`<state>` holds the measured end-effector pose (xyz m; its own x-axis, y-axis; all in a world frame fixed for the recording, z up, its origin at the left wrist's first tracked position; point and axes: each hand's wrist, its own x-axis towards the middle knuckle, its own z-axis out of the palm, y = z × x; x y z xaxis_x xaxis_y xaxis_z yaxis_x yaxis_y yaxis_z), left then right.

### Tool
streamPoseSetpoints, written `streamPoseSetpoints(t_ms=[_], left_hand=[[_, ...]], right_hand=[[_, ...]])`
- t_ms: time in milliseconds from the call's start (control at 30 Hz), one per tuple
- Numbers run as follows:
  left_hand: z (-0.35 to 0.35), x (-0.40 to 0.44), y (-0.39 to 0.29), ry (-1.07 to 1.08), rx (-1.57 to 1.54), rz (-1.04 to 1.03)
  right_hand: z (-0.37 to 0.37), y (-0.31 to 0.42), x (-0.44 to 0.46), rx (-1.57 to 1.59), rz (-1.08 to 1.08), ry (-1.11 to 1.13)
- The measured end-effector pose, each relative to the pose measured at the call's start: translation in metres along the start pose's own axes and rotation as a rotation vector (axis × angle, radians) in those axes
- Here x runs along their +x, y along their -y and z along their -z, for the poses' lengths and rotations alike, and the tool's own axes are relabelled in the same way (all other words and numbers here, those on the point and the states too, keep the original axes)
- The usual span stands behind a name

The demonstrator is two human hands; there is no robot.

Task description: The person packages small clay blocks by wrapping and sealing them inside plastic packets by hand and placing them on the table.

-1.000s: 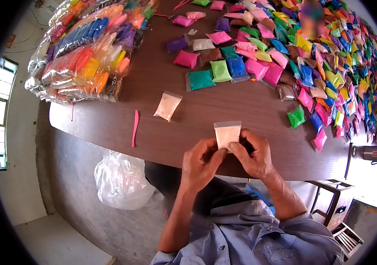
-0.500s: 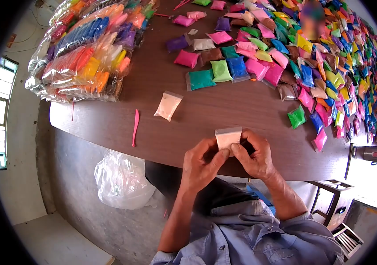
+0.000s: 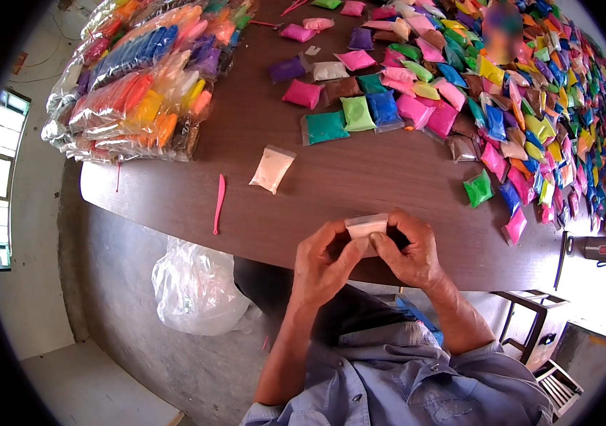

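Observation:
Between my left hand (image 3: 323,264) and my right hand (image 3: 411,250) is a small clear packet of pale peach clay (image 3: 367,227). Both hands grip it from below, thumbs on the near face and fingers curled behind, just over the table's front edge. Its clear top strip shows above the thumbs; the lower part is hidden. A second peach packet (image 3: 272,170) lies flat on the table, up and left of my hands. Left of that is a pink plastic knife-shaped tool (image 3: 220,204).
Large clear bags of coloured packets (image 3: 125,85) are stacked at the back left. A wide heap of coloured packets (image 3: 523,106) covers the right side of the brown table (image 3: 175,188). A green packet (image 3: 478,188) lies nearer me. On the floor is a clear plastic bag (image 3: 196,291).
The held packet has tilted, so less of its peach face shows above my thumbs. My hands stay in nearly the same place, both still gripping it.

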<state>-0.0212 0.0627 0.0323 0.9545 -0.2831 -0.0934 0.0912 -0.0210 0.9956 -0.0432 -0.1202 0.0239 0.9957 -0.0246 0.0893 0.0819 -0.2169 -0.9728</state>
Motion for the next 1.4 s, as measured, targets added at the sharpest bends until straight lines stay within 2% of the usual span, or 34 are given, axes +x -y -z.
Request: streamPoseSetpoints(t_ms=[100,300,533,633,733,1000,1200,1300,1367,1400], left_hand=[[0.000,0.001,0.005,-0.026,-0.019,-0.030],[0.000,0.000,0.011,-0.044,-0.051,-0.031],[0.000,0.001,0.005,-0.023,-0.012,-0.032],[0.002,-0.001,0.013,-0.016,-0.074,0.007],[0.001,-0.002,0.019,-0.031,0.005,-0.034],[0.000,0.000,0.014,-0.064,0.032,-0.024],[-0.001,-0.002,0.018,-0.074,-0.016,-0.069],[0.000,-0.005,0.006,-0.090,0.075,-0.082],[0.002,-0.009,0.000,-0.208,0.076,-0.111],[0.009,-0.009,0.001,-0.201,0.084,-0.111]], right_hand=[[-0.001,-0.007,0.002,-0.057,0.126,-0.010],[0.001,0.000,0.002,-0.012,0.047,0.019],[0.000,-0.001,0.001,0.022,0.050,-0.002],[0.000,0.000,0.003,-0.037,0.116,0.018],[-0.004,0.005,0.002,0.048,0.050,-0.001],[-0.003,-0.007,0.002,-0.049,0.146,-0.048],[-0.001,0.002,0.002,-0.079,0.103,-0.022],[-0.002,-0.005,0.002,-0.104,0.139,-0.035],[-0.003,-0.003,0.003,-0.117,0.145,-0.037],[-0.004,-0.003,0.002,-0.138,0.144,-0.039]])
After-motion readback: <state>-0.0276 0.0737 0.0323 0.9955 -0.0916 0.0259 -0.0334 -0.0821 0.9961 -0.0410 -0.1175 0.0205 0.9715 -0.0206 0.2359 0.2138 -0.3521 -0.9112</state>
